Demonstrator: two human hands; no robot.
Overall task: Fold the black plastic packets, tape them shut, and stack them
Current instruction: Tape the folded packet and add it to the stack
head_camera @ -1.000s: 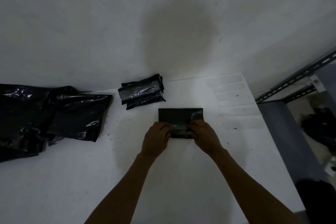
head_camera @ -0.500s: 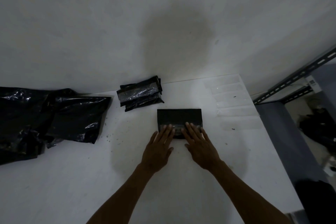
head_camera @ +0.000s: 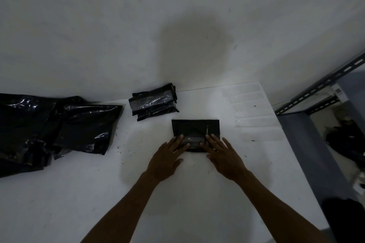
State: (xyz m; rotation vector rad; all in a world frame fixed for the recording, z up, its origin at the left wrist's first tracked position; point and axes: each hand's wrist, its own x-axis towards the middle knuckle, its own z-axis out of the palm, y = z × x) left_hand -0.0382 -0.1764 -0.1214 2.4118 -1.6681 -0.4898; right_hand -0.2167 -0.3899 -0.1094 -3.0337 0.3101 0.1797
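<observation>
A folded black packet (head_camera: 195,128) lies flat on the white table (head_camera: 79,193), just beyond my hands. A strip of clear tape (head_camera: 192,141) runs along its near edge. My left hand (head_camera: 167,159) and my right hand (head_camera: 223,156) lie side by side, fingers straight, with the fingertips pressing on that taped near edge. A stack of taped black packets (head_camera: 154,101) sits further back to the left, against the wall.
A heap of loose black plastic bags (head_camera: 49,130) covers the table's left side. Several clear tape strips (head_camera: 250,112) are stuck along the right edge of the table. A grey metal rack (head_camera: 316,92) stands beyond that edge at the right.
My fingers went from curled on the packet's near edge to flat and straight. Both hands have since spread slightly apart along the tape.
</observation>
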